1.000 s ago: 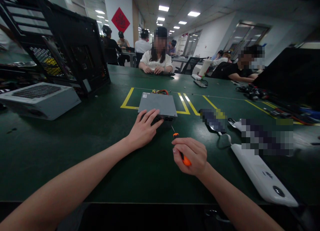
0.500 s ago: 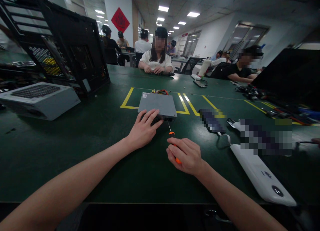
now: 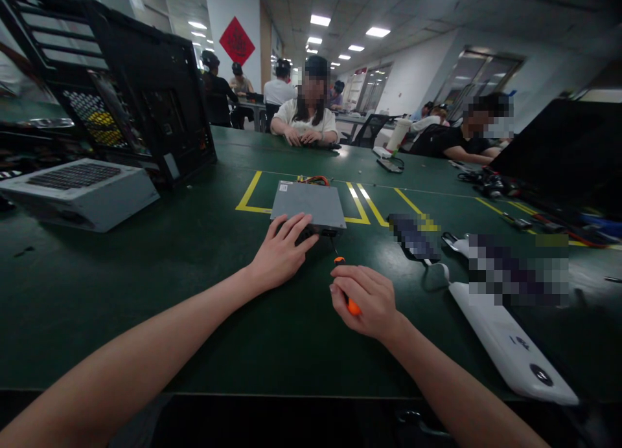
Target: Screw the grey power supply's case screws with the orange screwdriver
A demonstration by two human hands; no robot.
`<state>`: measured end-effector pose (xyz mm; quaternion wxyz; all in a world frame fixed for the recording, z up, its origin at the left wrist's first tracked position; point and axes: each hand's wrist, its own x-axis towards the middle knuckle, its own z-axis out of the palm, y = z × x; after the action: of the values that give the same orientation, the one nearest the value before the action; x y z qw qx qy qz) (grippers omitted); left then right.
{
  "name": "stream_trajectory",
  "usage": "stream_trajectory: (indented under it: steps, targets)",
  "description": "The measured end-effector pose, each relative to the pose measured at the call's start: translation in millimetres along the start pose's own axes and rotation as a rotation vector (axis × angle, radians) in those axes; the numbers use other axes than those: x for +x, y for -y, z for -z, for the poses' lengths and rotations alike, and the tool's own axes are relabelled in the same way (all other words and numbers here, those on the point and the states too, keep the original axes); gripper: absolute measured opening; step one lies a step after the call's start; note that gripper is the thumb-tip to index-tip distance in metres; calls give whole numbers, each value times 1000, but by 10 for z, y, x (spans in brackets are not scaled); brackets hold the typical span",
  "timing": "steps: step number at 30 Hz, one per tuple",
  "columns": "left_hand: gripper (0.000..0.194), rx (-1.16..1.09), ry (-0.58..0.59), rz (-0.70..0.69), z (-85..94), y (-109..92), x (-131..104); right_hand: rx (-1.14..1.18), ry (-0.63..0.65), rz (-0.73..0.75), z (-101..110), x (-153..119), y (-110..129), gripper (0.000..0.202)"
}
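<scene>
A grey computer power supply (image 3: 311,202) lies flat on the green table, with a bundle of coloured wires (image 3: 313,180) at its far side. My left hand (image 3: 282,250) grips its near edge, fingers over the top and thumb against the front face. In my right hand (image 3: 364,299) is a screwdriver (image 3: 354,307) with an orange and black handle. Its thin shaft points at the right part of the front face, near a dark socket (image 3: 330,232). Whether the tip touches a screw I cannot make out.
An open black computer case (image 3: 160,105) and another power supply (image 3: 92,195) stand at left. On the right lie a blurred phone (image 3: 413,235), a white device (image 3: 510,344) and loose cables (image 3: 495,182). A person (image 3: 306,121) sits opposite. Yellow tape (image 3: 250,192) marks the table.
My right hand and the screwdriver have shifted slightly right along the front face. My left hand keeps its place on the power supply. A hand at the far right edge has left the view.
</scene>
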<state>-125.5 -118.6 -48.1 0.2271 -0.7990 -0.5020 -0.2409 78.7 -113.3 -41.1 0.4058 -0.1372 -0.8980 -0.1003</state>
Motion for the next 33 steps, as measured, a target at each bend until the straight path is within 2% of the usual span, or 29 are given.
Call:
stream_trajectory:
  steps: [3,14,18,33]
  targets:
    - [39,-3,-1,2,0,-2,0,3,30,-9,-24,-2,-36,4]
    - [39,15,5,1,-16,5,-6,4,-62,26,-1,5,-16,4]
    - [39,-5,2,0,-5,8,-4,67,-89,86,47,19,21,4]
    - [39,-3,1,4,5,4,3,95,-33,74,-3,27,15,4]
